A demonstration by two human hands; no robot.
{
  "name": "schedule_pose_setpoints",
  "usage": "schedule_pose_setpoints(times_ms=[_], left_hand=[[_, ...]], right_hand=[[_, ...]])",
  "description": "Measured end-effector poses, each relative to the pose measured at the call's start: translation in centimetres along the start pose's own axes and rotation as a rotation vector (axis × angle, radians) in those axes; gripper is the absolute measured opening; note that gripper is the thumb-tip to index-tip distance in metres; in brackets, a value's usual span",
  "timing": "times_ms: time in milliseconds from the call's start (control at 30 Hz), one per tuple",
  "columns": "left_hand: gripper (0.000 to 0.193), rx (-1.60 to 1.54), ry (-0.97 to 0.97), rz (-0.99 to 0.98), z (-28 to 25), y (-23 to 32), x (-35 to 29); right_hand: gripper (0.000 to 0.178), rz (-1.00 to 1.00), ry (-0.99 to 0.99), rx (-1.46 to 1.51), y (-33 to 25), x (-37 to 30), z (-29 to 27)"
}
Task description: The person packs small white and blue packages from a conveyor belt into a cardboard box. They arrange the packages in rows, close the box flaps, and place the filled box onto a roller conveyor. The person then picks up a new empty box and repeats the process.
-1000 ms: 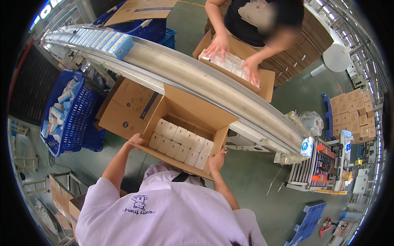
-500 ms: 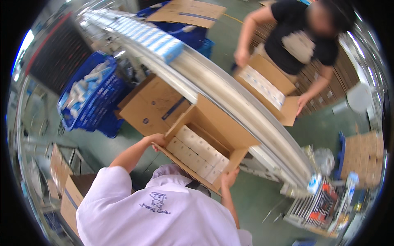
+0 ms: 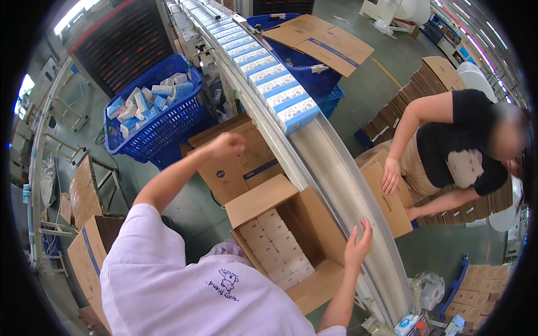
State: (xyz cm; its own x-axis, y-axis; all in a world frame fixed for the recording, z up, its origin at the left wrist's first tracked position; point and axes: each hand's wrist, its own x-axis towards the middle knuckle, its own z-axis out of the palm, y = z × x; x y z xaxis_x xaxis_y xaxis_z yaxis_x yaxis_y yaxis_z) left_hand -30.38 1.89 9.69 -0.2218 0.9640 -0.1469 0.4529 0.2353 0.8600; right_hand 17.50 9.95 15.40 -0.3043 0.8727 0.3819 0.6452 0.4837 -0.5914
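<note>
At left, a blue perforated plastic basket (image 3: 162, 136) holds jumbled blue-and-white packs (image 3: 147, 103); behind it stands a dark slatted rack (image 3: 126, 45). At top, a flattened carton (image 3: 320, 40) lies across a blue bin (image 3: 314, 78). At right, a co-worker (image 3: 468, 131) in black stands near stacked cardboard (image 3: 392, 112). Brown cartons (image 3: 476, 291) stand stacked lower right.

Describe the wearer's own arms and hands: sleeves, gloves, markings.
The left hand and right hand are both ungloved. Forearms are bare, with no watch or cable visible. The shirt is pale lilac with short, loose sleeves; a small dark-blue cartoon animal print with lettering marks the torso, not the sleeves.
</note>
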Motion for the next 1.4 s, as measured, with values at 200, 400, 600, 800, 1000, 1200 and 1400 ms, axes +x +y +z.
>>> schedule_pose_setpoints(times_ms=[200,400,600,800,1000,1200,1400], left_hand=[[0.027,0.656,0.446,0.299,-10.1,2.2,13.6],[0.066,0.913,0.390,-0.002,-13.7,1.3,24.7],[0.094,0.648,0.026,-0.270,-10.4,4.9,27.8],[0.103,0.538,-0.264,0.112,7.6,10.4,20.2],[0.101,0.372,-0.260,0.065,15.3,13.6,16.6],[0.076,-0.160,-0.303,0.081,16.1,17.3,11.6],[0.097,-0.602,-0.207,0.129,15.6,19.0,-4.5]], right_hand=[[0.019,0.244,-0.147,-0.048,8.8,5.2,5.1],[0.015,0.420,-0.214,-0.067,7.2,4.5,4.7],[0.020,0.310,-0.345,-0.232,6.0,6.2,5.3],[0.068,0.535,-0.081,0.162,6.4,4.6,5.7],[0.070,0.857,0.064,0.051,8.0,3.3,1.7],[0.059,0.711,0.277,0.312,4.1,0.5,-4.8],[0.096,0.549,0.492,0.144,-3.9,-13.2,-7.9]])
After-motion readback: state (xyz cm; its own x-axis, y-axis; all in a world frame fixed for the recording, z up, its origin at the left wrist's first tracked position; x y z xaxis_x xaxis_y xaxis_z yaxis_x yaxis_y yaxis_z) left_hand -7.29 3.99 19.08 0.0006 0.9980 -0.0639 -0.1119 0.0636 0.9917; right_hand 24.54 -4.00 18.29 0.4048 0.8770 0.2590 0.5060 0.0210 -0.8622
